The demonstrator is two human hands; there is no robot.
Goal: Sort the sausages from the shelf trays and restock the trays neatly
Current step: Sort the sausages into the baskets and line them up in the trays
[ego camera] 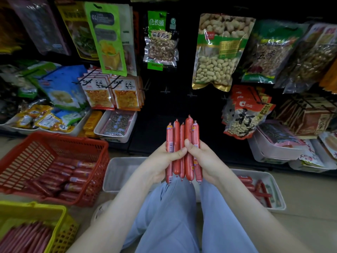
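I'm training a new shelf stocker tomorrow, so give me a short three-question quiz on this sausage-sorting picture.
1. True or false: the left hand and the right hand both grip the bundle of sausages, held upright.
2. The white tray that holds loose sausages lies on the person's: A) left, B) right, C) lap.
3. How many sausage tips show above the hands?
Key: 1 true; 2 B; 3 five.
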